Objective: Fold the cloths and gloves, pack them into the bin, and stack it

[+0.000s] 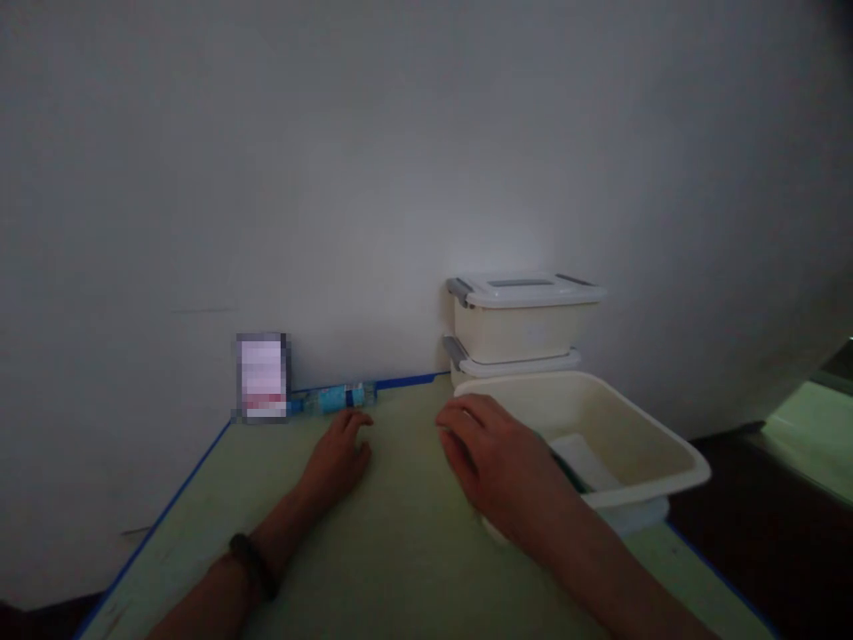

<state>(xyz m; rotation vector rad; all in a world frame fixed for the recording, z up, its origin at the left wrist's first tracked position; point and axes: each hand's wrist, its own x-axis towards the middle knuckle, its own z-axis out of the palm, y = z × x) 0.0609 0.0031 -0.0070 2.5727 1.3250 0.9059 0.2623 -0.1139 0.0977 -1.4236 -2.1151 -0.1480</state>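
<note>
My left hand (338, 455) is over the table, its fingers bent and the thumb apart from them, with nothing visible between. Just beyond its fingertips a clear plastic bottle (337, 397) with a blue label lies on its side. My right hand (490, 444) is in front of the left side of a cream plastic basin (640, 436), covering part of its rim. Its fingers curve toward the left with a small gap above the thumb, and I see nothing held there. Inside the basin are a white flat item (586, 460) and something dark green, partly hidden by my right arm.
Two lidded storage boxes (516, 331) with grey latches are stacked behind the basin, against the wall. A phone-like device (262, 375) with a blurred screen stands at the table's back left corner. Blue tape (406, 382) lines the edges of the pale green table (393, 551).
</note>
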